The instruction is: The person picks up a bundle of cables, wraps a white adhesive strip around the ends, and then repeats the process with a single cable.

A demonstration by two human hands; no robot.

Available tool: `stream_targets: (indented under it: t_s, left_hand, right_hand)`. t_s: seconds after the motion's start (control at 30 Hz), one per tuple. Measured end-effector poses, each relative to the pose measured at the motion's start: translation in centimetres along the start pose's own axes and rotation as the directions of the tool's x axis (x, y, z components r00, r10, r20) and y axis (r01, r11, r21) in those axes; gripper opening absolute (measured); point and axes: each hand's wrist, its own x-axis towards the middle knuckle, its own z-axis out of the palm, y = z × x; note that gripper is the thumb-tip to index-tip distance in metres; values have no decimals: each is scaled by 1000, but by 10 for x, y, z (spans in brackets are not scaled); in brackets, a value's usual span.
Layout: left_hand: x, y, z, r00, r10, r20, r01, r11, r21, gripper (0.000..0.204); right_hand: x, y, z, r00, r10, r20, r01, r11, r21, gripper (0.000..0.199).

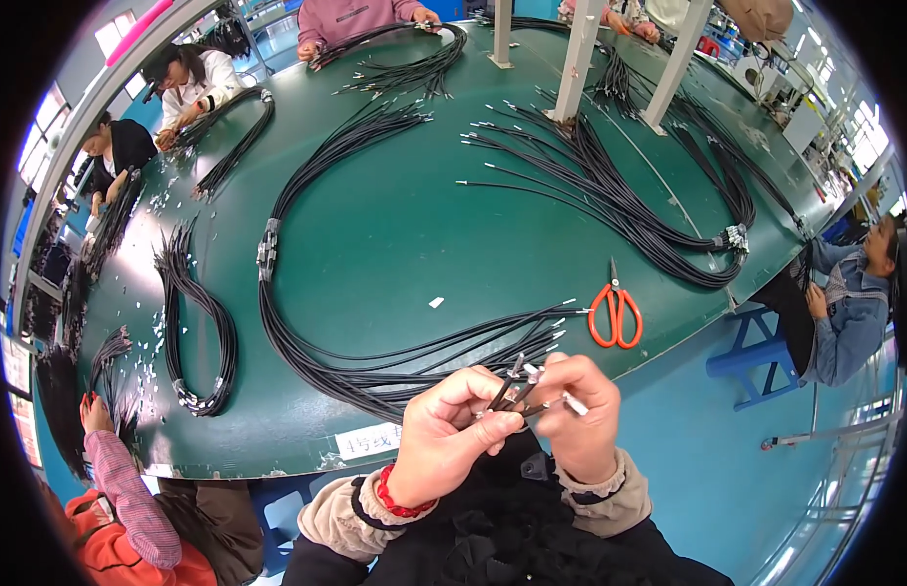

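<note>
Close to the table's near edge, my left hand [449,430] is closed round several short black cable ends [507,388] with silvery tips, which stick up between thumb and fingers. Beside it, my right hand [585,420] has its fingers pinched at the same cluster. A small whitish-silver piece [575,403] shows at its fingertips, too small to name for sure. Just beyond my hands a bundle of black cables [346,376] curves over the green table [395,244], its loose ends pointing right. Red-handled scissors [616,314] lie right of those ends, blades away from me.
More black cable bundles [659,215] lie at the far right and a smaller one [219,332] at the left. Pale posts [577,63] rise from the table. A white label [368,441] is on the near edge. Several people work around; a blue stool [751,356] stands right.
</note>
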Motion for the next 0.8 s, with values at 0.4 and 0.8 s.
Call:
stream_targets:
  t_s: [0.4, 0.8]
  left_hand:
    - [25, 8, 31, 999, 33, 11, -33, 999, -9, 11]
    - [30, -3, 56, 995, 6, -104, -5, 1000, 6, 9]
  right_hand:
    - [35, -25, -32, 941, -272, 203, 319, 913, -255, 11]
    - [25, -30, -41, 983, -47, 179, 42, 999, 32, 18]
